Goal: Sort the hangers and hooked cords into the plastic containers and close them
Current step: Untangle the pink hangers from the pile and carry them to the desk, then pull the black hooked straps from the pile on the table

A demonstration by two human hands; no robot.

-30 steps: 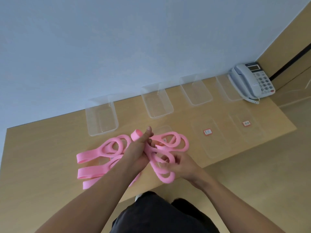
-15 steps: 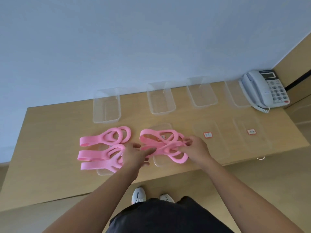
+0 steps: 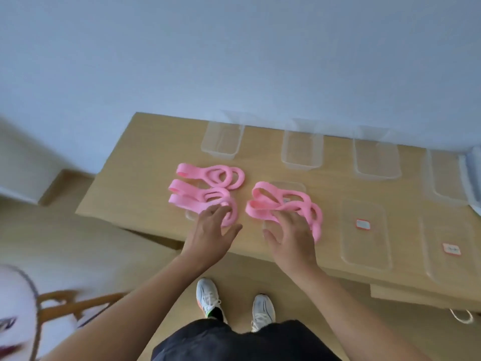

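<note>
Two heaps of pink looped hangers lie on the wooden table (image 3: pixel 135 188). The left heap (image 3: pixel 205 190) holds three hangers, the right heap (image 3: pixel 283 204) lies partly over a clear lid. My left hand (image 3: pixel 212 231) hovers with spread fingers at the near edge of the left heap, fingertips touching it. Beside it, my right hand (image 3: pixel 291 238) rests open over the near edge of the right heap. Neither hand grips anything. Clear plastic containers (image 3: pixel 222 140) (image 3: pixel 302 152) (image 3: pixel 376 158) stand in a row along the back.
Flat clear lids with red labels (image 3: pixel 364 235) (image 3: pixel 450 251) lie at the front right. A fourth container (image 3: pixel 445 178) stands at the far right. A wooden chair with white cloth (image 3: pixel 39 308) is at the lower left. My shoes (image 3: pixel 208 295) stand below the table edge.
Both hands let go of the hanger bundle they held, which now lies as the right heap. My head turned left, shifting the table right in view.
</note>
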